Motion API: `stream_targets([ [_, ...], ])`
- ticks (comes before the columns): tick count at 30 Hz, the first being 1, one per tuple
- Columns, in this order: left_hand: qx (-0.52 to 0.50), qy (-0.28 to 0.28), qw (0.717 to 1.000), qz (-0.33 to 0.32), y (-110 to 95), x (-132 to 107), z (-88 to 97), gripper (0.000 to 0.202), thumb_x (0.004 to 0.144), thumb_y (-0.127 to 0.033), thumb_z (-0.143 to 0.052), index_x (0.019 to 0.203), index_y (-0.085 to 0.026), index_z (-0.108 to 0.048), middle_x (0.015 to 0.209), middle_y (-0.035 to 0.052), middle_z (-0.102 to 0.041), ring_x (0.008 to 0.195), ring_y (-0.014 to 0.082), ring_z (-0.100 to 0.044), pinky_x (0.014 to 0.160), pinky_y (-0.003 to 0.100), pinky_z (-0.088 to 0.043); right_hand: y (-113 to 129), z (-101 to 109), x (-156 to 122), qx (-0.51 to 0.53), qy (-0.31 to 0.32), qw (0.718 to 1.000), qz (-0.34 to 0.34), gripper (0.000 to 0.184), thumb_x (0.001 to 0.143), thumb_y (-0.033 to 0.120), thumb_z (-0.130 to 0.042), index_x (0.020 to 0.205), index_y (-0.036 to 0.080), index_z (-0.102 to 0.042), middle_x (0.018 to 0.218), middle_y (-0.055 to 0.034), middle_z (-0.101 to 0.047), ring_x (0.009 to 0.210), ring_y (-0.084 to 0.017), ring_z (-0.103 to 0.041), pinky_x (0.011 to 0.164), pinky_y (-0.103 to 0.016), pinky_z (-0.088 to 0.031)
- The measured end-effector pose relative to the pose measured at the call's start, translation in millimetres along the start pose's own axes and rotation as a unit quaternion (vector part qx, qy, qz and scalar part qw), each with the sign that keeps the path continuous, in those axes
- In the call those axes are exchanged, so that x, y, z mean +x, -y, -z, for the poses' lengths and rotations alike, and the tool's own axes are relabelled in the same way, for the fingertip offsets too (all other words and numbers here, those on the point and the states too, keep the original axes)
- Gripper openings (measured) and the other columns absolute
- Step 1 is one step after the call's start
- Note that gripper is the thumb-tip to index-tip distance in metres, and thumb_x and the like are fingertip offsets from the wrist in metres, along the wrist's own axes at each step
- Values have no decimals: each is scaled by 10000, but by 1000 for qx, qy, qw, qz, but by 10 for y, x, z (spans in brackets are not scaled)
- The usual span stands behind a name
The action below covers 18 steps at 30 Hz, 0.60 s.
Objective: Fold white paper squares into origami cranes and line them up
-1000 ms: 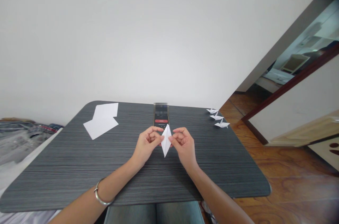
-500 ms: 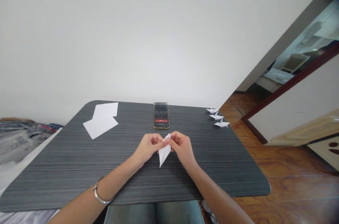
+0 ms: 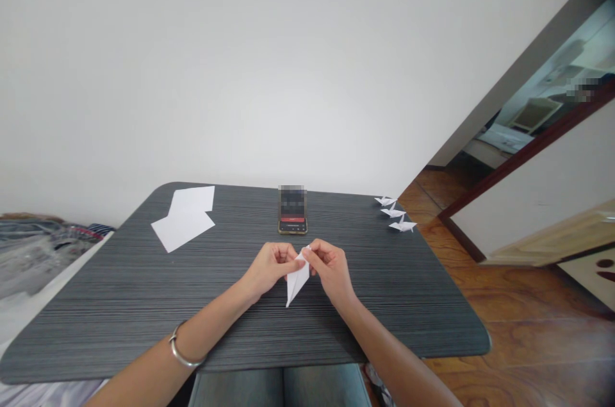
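Observation:
A narrow folded piece of white paper (image 3: 296,284) hangs point down just above the dark striped table (image 3: 120,291). My left hand (image 3: 269,269) pinches its upper left edge with fingers curled. My right hand (image 3: 331,269) pinches the top tip from the right side. Both hands meet at the paper's upper end, in front of a phone (image 3: 293,217) lying on the table. A metal bangle (image 3: 181,349) circles my left wrist.
Two white paper sheets (image 3: 185,220) lie overlapping at the table's far left. Three small folded paper birds (image 3: 394,212) stand in a row at the far right corner. A white wall is behind the table. Wooden floor and a doorway are to the right, bedding to the left.
The folded paper has dropped lower and tilted, its point now closer to the table. Both hands have moved down and toward me, their grip shifting to the paper's top end.

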<state>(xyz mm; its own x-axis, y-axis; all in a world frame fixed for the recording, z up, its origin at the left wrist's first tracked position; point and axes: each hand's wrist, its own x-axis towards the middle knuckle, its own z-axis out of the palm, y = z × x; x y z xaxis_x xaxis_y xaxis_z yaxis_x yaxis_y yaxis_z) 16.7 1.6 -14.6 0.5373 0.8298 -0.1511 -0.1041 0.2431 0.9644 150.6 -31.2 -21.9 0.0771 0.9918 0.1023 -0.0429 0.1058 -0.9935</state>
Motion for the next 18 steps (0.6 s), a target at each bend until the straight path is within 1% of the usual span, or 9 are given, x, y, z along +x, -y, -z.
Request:
stream_targets([
  [5, 3, -4, 1000, -2, 10, 1, 4, 289, 532, -274, -749, 511, -114, -510, 438, -46, -545, 393, 44, -435, 418, 160, -291, 31, 6, 15, 0, 1, 1000, 3, 177, 720, 286, -576, 594, 162, -566, 496, 43, -483, 423, -74, -398, 402, -193, -317],
  [11, 12, -4, 1000, -6, -1, -9, -10, 286, 537, -292, -743, 519, -113, -520, 447, -40, -550, 395, 46, -437, 423, 161, -297, 37, 13, 6, -7, -14, 1000, 14, 161, 731, 248, -543, 604, 159, -589, 508, 36, -495, 431, -75, -405, 406, -191, -317],
  [15, 11, -1, 1000, -1, -17, -15, -22, 299, 532, -312, -744, 515, -115, -520, 452, -35, -554, 396, 50, -443, 425, 166, -300, 19, 12, -2, -18, -34, 999, 27, 218, 754, 267, -524, 566, 163, -565, 475, 42, -465, 416, -74, -389, 403, -193, -307],
  [18, 8, 1, 1000, 0, -18, -20, -20, 303, 524, -312, -750, 511, -117, -519, 454, -36, -553, 400, 52, -446, 428, 167, -300, 19, 18, 5, -15, -39, 999, 29, 301, 790, 334, -486, 557, 160, -563, 458, 36, -455, 410, -78, -391, 398, -196, -307],
])
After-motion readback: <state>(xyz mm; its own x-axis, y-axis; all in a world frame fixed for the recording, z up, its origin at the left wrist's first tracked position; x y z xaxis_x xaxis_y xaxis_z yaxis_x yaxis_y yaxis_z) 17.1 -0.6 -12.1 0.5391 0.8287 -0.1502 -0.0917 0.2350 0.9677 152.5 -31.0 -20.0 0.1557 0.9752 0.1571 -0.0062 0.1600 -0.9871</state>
